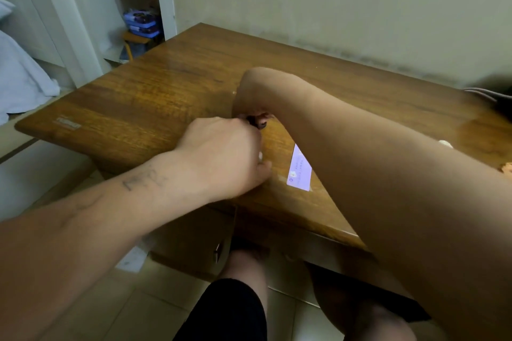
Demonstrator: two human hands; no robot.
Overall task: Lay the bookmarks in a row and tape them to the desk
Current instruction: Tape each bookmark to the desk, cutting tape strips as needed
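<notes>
A lilac bookmark (300,171) lies flat near the front edge of the wooden desk (166,91), its far end hidden under my right forearm. My left hand (224,152) rests on the desk just left of it with fingers curled; a small white bit, probably tape (260,156), shows by the thumb. My right hand (249,94) reaches across with the wrist bent down. Its fingertips meet the left hand's knuckles and pinch a small dark object (256,121). Most of the right fingers are hidden.
At the desk's right edge lie a white scrap (444,144), an orange thing (507,169) and a dark bag (493,94). A wall runs behind the desk. Purple boxes (141,22) sit on a stool at far left. My knees are under the desk's front edge.
</notes>
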